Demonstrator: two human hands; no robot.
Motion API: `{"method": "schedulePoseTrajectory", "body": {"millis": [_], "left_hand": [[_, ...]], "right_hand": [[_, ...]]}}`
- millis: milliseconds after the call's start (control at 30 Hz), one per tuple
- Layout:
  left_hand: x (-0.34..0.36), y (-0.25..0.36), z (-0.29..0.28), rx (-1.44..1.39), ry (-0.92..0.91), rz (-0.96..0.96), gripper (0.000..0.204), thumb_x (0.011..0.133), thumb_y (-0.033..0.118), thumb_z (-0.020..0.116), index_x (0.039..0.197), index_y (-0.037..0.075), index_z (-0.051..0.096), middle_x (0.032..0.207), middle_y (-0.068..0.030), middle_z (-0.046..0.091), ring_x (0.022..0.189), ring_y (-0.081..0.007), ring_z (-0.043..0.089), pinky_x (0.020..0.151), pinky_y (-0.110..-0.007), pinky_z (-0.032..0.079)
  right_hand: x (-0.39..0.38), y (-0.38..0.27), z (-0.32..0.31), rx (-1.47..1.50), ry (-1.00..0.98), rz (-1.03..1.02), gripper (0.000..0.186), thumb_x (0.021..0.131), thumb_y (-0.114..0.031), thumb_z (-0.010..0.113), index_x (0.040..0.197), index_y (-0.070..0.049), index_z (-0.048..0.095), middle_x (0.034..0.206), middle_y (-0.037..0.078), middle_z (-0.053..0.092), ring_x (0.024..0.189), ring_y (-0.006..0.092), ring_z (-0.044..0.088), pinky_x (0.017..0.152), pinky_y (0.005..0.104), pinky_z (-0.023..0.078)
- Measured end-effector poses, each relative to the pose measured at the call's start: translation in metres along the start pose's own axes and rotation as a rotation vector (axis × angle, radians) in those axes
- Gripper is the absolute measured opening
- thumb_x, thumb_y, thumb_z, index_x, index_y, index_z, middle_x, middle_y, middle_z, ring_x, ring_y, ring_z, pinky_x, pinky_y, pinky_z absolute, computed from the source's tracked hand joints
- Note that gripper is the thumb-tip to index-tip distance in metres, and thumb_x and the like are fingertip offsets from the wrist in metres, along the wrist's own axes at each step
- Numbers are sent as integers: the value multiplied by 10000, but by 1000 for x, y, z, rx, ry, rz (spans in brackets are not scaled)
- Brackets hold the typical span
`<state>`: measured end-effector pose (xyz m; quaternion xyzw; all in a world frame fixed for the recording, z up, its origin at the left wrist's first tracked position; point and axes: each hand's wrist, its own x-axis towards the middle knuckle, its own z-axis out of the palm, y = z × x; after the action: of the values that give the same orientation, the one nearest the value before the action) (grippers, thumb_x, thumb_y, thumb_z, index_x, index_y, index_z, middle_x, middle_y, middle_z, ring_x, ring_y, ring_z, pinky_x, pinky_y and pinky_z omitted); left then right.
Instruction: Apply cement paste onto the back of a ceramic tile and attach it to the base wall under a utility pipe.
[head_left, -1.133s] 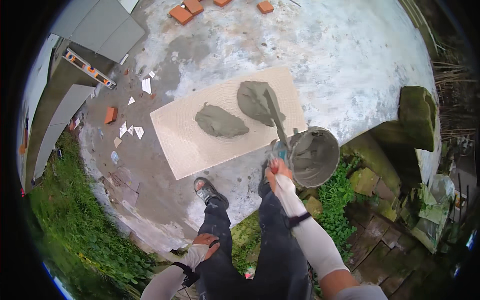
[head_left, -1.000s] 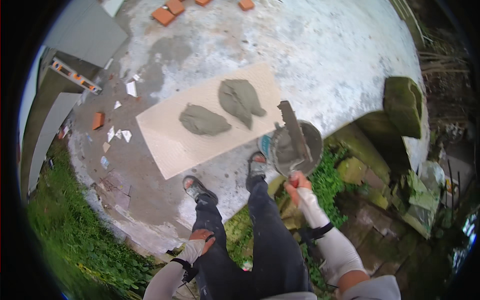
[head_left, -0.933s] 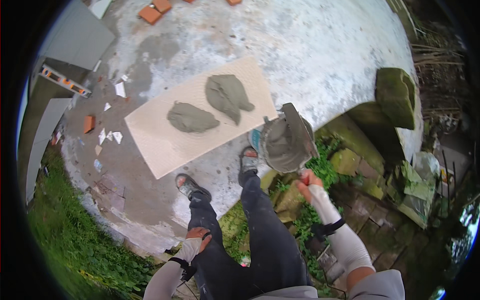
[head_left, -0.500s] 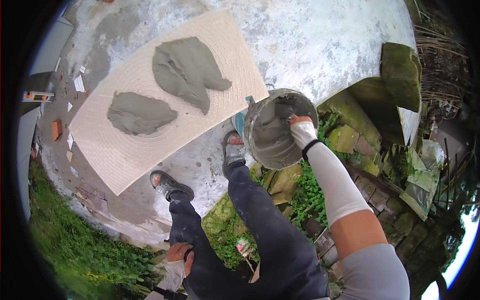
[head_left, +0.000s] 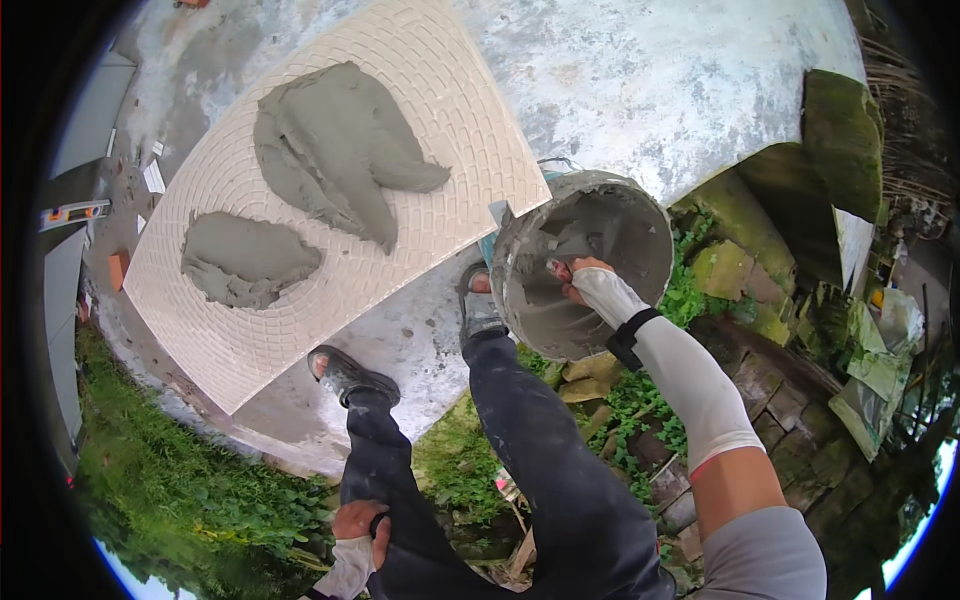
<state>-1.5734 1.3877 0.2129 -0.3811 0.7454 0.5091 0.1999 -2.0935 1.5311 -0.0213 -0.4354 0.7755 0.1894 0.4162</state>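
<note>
My right hand point(head_left: 588, 280) reaches into a mortar-caked bucket point(head_left: 645, 330) and is closed round the handle of a trowel, whose blade is mostly hidden in the grey mortar point(head_left: 575, 232). Left of the bucket lies a large cream tile or panel point(head_left: 460, 90) with a ribbed, brick-like pattern of arcs. Two heaps of mortar sit on it: a bigger far heap point(head_left: 335, 135) and a smaller near heap point(head_left: 245, 255). My left hand point(head_left: 362, 522) rests on my left thigh, holding nothing, its fingers laid over the dark trouser cloth.
My sandalled feet stand on pale concrete point(head_left: 640, 80) beside the tile's near edge. Mossy stones point(head_left: 845, 140) and green plants point(head_left: 630, 420) border the right and near sides. At far left lie a spirit level point(head_left: 75, 213), a brick piece point(head_left: 118, 269) and white scraps.
My right hand has shifted toward the near, left part of the bucket's inside, with its wrist turned. The whole view has shifted slightly; my left hand stays on the thigh.
</note>
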Motion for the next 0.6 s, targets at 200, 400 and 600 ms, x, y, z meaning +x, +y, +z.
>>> {"method": "schedulePoseTrajectory", "body": {"millis": [200, 400, 600], "left_hand": [[5, 11, 10, 43, -47, 50, 192, 739, 143, 617, 917, 79, 655, 921, -134, 650, 899, -342, 596, 812, -427, 463], [1, 14, 20, 112, -182, 73, 193, 774, 216, 595, 910, 99, 666, 937, -112, 654, 924, -327, 599, 810, -423, 476], [-11, 2, 10, 152, -255, 82, 206, 796, 233, 581, 925, 95, 665, 973, -119, 648, 955, -340, 586, 835, -427, 470]], "right_hand": [[-21, -10, 7, 381, -96, 185, 376, 702, -288, 680, 967, -27, 622, 945, 244, 638, 957, 406, 603, 795, 451, 490], [-110, 1, 8, 655, 146, 168, 351, 705, -264, 672, 942, -36, 550, 862, 241, 625, 882, 441, 592, 749, 465, 477], [-213, -12, 4, 831, 268, 271, 287, 725, -234, 650, 911, -62, 515, 762, 211, 597, 746, 445, 574, 659, 460, 465]]}}
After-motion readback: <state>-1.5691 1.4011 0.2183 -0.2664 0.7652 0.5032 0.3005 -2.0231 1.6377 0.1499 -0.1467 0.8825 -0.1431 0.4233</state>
